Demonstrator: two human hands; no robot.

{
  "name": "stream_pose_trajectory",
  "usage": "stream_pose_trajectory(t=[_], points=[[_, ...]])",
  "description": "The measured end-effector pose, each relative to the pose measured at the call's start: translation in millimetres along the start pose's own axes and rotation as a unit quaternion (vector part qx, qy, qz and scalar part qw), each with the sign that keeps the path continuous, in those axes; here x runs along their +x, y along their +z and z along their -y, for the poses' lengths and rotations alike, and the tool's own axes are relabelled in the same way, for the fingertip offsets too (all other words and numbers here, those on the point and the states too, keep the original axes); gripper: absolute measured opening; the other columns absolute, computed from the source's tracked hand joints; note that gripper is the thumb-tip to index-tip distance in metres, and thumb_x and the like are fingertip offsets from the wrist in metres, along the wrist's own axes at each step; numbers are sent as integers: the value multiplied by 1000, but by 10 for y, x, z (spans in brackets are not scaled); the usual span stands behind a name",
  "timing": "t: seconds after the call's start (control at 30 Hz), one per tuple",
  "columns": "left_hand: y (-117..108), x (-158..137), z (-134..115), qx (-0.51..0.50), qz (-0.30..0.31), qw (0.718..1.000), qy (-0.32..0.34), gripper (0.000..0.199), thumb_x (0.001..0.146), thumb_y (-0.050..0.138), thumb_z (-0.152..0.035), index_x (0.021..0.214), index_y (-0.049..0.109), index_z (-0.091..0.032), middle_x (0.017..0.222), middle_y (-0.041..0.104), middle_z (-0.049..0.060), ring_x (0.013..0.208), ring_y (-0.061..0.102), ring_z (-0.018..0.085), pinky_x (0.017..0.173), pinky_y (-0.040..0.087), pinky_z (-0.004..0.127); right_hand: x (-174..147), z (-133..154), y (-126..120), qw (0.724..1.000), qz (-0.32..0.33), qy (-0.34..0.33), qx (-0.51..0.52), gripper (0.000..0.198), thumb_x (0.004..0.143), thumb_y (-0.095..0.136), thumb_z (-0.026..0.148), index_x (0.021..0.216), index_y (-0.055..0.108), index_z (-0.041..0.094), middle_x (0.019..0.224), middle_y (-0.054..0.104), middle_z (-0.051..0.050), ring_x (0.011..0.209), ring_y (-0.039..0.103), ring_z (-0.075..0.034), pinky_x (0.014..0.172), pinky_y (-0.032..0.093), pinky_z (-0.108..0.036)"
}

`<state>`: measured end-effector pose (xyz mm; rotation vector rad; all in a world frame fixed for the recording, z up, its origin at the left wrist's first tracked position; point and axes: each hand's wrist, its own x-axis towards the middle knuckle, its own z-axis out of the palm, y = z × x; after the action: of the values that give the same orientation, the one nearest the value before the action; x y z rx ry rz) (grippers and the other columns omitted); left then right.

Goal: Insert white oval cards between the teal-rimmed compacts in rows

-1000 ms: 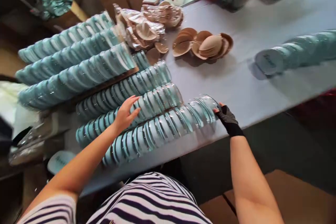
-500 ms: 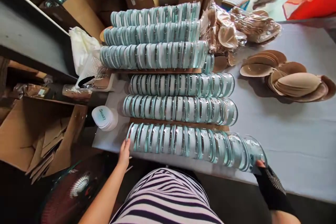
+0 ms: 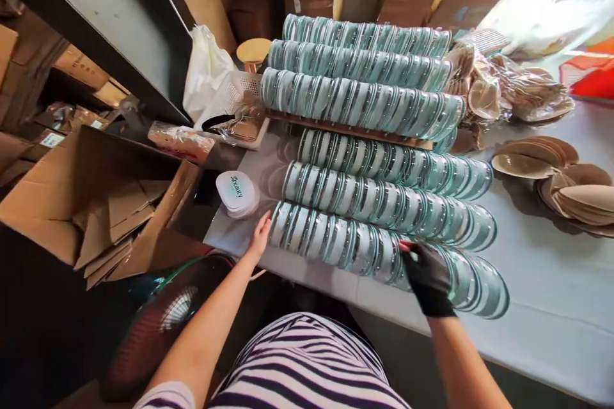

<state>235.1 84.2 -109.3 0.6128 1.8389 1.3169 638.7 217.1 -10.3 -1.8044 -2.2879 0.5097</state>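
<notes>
My left hand (image 3: pixel 259 233) rests with fingers stretched out against the left end of the front row of clear, green-tinted plastic cases (image 3: pixel 330 239). My right hand (image 3: pixel 426 271), in a black fingerless glove, lies over the right half of that row. It is blurred, and most of its fingers are hidden. Just behind are a second row of cases (image 3: pixel 374 198) and a third row (image 3: pixel 384 156), all packed side by side. A small stack of white cards (image 3: pixel 237 193) with printed lettering on top lies left of the rows, near my left hand.
More case rows (image 3: pixel 355 99) stand behind on a brown board. Beige pads (image 3: pixel 532 156) and bagged pads (image 3: pixel 532 86) lie to the right. A white basket (image 3: pixel 230 96) sits at the table's left edge. Below left are an open carton (image 3: pixel 52 185) and a fan (image 3: pixel 158 326).
My right hand has moved left from the front row's right end to over its right half. My left hand stays at the left end. The view has shifted and turned.
</notes>
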Motion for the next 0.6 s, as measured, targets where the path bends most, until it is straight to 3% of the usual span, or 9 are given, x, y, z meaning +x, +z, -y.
stream_pose_trajectory(t=[0.07, 0.13, 0.23, 0.33, 0.47, 0.6], points=[[2, 75, 71, -15, 6, 1000, 9, 55, 91, 46, -56, 133, 54, -21, 148, 46, 10, 139, 39, 22, 116, 30, 37, 296, 1045, 252, 990, 108, -87, -29, 35, 90, 40, 36, 95, 72, 21, 102, 71, -12, 98, 64, -24, 87, 47, -33], [43, 125, 109, -30, 38, 999, 9, 59, 91, 43, -58, 132, 54, -19, 146, 48, 12, 137, 41, 24, 116, 30, 38, 596, 1963, 546, 967, 192, -132, -101, 35, 92, 41, 36, 100, 72, 20, 104, 71, -12, 99, 64, -24, 85, 46, -32], [118, 124, 110, -49, 70, 996, 27, 66, 90, 37, -64, 130, 57, -16, 139, 54, 14, 134, 45, 25, 115, 32, 41, 928, 2830, 889, 918, 322, -157, -170, 32, 89, 49, 33, 108, 70, 18, 107, 70, -14, 99, 65, -25, 79, 48, -31], [154, 81, 74, -52, 70, 994, 59, 68, 90, 34, -67, 132, 55, -17, 140, 54, 12, 135, 44, 26, 116, 30, 43, 1093, 3131, 1013, 894, 364, -176, -191, 32, 82, 57, 24, 111, 69, 15, 108, 69, -16, 99, 65, -27, 81, 49, -34], [144, 66, 35, 38, 87, 988, 121, 58, 97, 22, -53, 140, 46, -21, 148, 45, 9, 140, 36, 25, 119, 25, 42, 1180, 3154, 1021, 880, 407, -164, -184, 39, 71, 65, 19, 108, 70, 11, 96, 71, -9, 88, 64, -21, 79, 50, -28], [117, 101, 52, 85, 164, 973, 138, 53, 99, 16, -36, 147, 32, -23, 154, 36, 8, 144, 29, 21, 119, 25, 36, 1221, 3120, 1081, 879, 407, -149, -199, 33, 71, 62, 20, 99, 71, 6, 87, 70, -7, 83, 63, -18, 77, 49, -26]])
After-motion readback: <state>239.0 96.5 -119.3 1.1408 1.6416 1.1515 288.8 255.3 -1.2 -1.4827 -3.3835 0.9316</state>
